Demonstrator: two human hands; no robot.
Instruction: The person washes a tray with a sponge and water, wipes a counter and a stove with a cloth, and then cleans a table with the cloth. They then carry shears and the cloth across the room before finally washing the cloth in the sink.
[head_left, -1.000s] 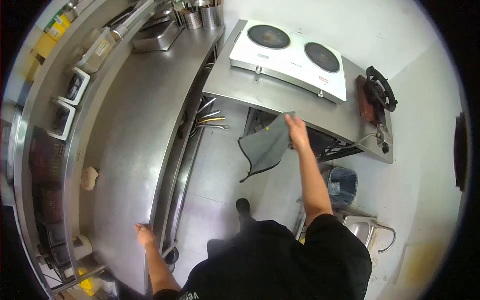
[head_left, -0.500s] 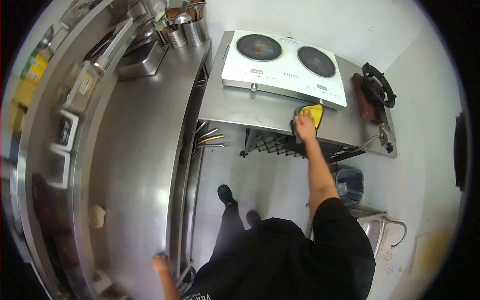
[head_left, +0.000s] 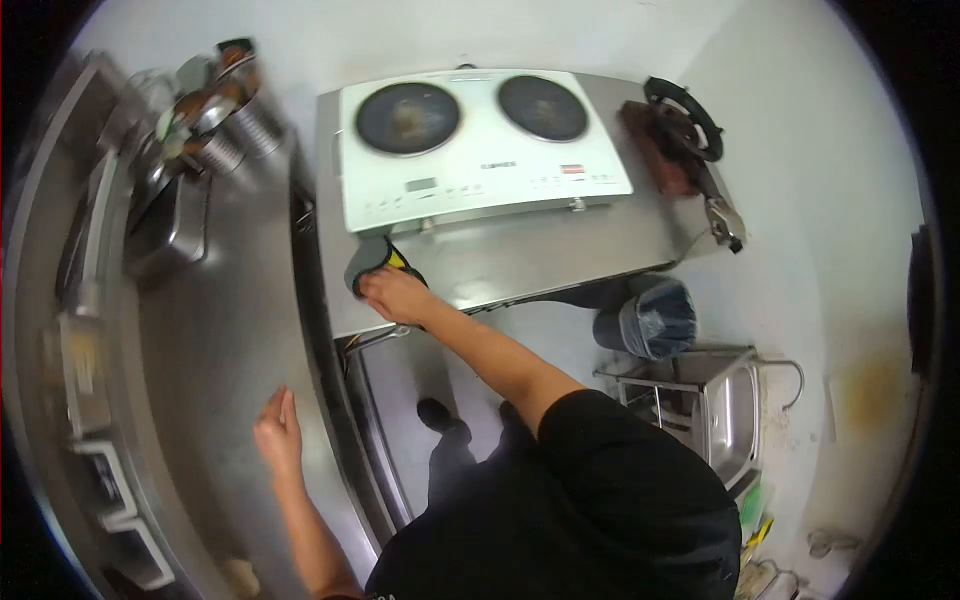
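Observation:
My right hand (head_left: 393, 293) holds a grey and yellow cleaning cloth (head_left: 368, 258) against the steel table (head_left: 520, 250), near its front left corner. Just behind the cloth stands a white double-burner electric cooktop (head_left: 490, 165) with two round dark plates, the left one stained in the middle. Over the long steel counter (head_left: 215, 330) on the left is my left hand (head_left: 279, 430), with nothing in it. Its fingers are stretched forward and slightly blurred; I cannot tell whether it touches the counter.
Perforated utensil holders (head_left: 255, 125) and a steel pan (head_left: 170, 230) stand on the counter's far end. Right of the cooktop are a black ring stand (head_left: 690, 115) and a brown block (head_left: 655, 150). A lined bin (head_left: 650, 320) and a sink (head_left: 733, 420) are at right.
My right hand has swept the cloth leftward along the table in front of the cooktop. My left hand has come forward from the counter's near edge, its fingers now extended. The view has shifted.

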